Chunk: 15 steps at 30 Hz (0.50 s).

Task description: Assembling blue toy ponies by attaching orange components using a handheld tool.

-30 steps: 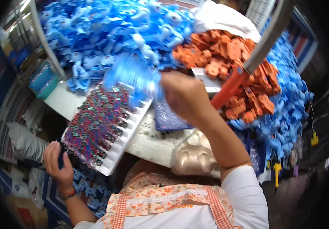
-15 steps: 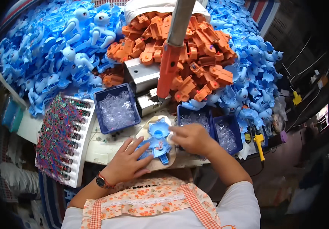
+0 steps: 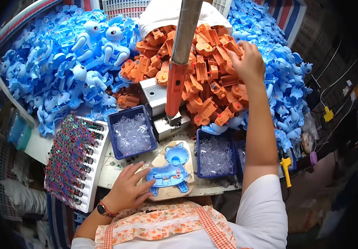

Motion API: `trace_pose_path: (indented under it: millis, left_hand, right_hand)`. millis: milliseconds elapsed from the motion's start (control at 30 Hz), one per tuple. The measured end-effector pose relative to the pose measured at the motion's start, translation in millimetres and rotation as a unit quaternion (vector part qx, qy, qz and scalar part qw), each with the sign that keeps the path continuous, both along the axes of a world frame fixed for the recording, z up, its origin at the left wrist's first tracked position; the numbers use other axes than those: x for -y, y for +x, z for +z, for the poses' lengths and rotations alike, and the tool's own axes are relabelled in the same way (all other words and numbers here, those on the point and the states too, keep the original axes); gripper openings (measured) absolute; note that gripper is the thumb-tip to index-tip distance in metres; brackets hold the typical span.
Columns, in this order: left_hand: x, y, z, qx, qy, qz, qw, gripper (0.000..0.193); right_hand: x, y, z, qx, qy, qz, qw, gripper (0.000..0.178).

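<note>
A blue plastic toy half-shell [image 3: 168, 176], hollow side up, lies in a pale shaped holder [image 3: 190, 162] on the bench before me. Spread fingers of my left hand [image 3: 130, 186] rest at the shell's left edge, and a watch circles that wrist. My right arm is stretched far forward, with the right hand [image 3: 250, 64] at the right side of a heap of orange plastic housings [image 3: 206, 83]. Its thumb and fingers are apart, with nothing visible between them.
Blue toy parts [image 3: 58, 70] pile high at left and right [image 3: 285, 79]. Blue bins [image 3: 111, 120] hold clear plastic pieces. A machine's orange-tipped post [image 3: 175, 89] stands mid-bench. Wired components [image 3: 73, 162] fill a white foam tray [image 3: 91, 189]. A yellow-handled tool [image 3: 286, 168] hangs at right.
My right hand has left the blue shell and moved forward and right to the orange heap. The left hand stays beside the shell. The whole view has shifted slightly.
</note>
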<state>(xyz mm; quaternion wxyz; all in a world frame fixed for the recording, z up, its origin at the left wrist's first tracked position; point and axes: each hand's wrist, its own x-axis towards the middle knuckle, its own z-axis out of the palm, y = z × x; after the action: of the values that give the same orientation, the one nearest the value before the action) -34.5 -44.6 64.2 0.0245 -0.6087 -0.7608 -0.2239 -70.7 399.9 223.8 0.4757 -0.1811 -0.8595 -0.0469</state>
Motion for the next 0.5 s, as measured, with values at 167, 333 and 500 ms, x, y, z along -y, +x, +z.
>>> trace_pose_path:
  millis: [167,333,500]
  left_hand:
    - [-7.7,1.3,6.4,-0.007,0.026,-0.029,0.999,0.04]
    - [-26.7,5.2,18.9,0.076,0.1,-0.043,0.991,0.044]
    - [-51.9,3.6,20.1,0.315,0.212,-0.011,0.925,0.049]
  right_hand:
    - [-18.5,-17.1,21.5,0.105,-0.002,-0.05,0.993,0.047]
    - [-10.2,37.6,16.3,-0.108,-0.291,0.179,0.934,0.052]
    - [119.2,102.8,-67.1,-0.136,-0.53,0.414,0.727,0.067]
